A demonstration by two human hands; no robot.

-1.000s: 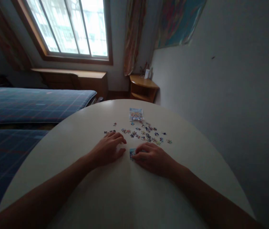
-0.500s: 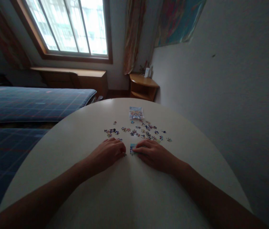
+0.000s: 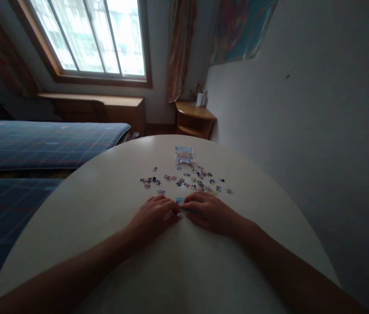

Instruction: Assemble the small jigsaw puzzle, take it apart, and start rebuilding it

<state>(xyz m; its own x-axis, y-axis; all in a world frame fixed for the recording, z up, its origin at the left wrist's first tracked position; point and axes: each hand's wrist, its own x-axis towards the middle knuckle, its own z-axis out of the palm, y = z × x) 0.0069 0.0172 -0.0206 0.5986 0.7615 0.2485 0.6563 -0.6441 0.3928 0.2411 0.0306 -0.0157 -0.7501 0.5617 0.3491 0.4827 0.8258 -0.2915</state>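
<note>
A small joined patch of jigsaw puzzle [image 3: 179, 200], bluish at its top, lies on the table between my hands and is partly covered by fingers. My right hand [image 3: 209, 211] rests on its right side, fingers bent and pressed down on it. From the left, my left hand [image 3: 158, 213] pinches a small puzzle piece [image 3: 180, 216] at the patch's lower edge; whether the two are joined I cannot tell. Loose puzzle pieces [image 3: 181, 182] lie scattered just beyond both hands, with one piece [image 3: 161, 192] close above my left hand.
A printed picture sheet [image 3: 184, 155] lies behind the pieces on the round white table [image 3: 132, 161]. A bed with a plaid mattress [image 3: 50, 144] is at the left, a wall [image 3: 302, 131] at the right. Beyond the table stands a wooden corner shelf [image 3: 196, 110].
My left hand has moved right with its puzzle piece, up to the lower edge of the patch. My right hand stays on the patch. The view has shifted slightly.
</note>
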